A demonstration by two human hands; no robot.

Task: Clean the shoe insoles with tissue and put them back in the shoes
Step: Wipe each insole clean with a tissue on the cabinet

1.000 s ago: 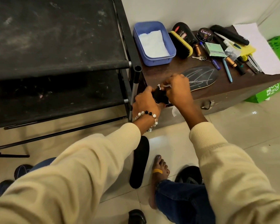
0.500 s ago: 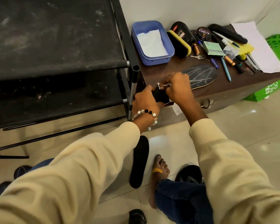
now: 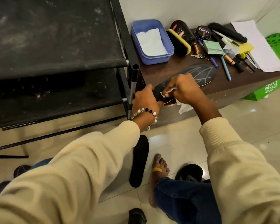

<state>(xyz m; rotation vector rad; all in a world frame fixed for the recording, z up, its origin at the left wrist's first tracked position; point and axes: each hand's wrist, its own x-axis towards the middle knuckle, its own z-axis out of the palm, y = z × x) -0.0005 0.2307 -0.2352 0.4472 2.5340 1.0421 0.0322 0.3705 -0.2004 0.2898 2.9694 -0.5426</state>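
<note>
A pale glossy tiled floor [image 3: 249, 130] filled the lower room beneath a plain white wall [image 3: 176, 8]. A dusty black shoe rack [image 3: 55, 46] stood left of the dark wooden desk [image 3: 165, 70], its frame just beside the desk's edge. On the desk, a blue tub [image 3: 166, 54] holding white tissue sat at the rack end; beyond it lay a polish brush [image 3: 179, 43], a Cherry polish tin [image 3: 204, 32], pens, batteries, keys and white paper [image 3: 255, 44]. A green box [image 3: 265, 92] stood on the floor past the desk's far end.

The insole [image 3: 199, 73], dark with pale scrawled lines, lay along the desk's front edge. The left hand [image 3: 145, 101] had its grip clenched round the insole's overhanging end. The right hand [image 3: 183, 89] pinched a wad of tissue [image 3: 184, 107] against the insole. A second black insole [image 3: 139, 160] lay on the floor below the desk, near a bare foot [image 3: 158, 168].
</note>
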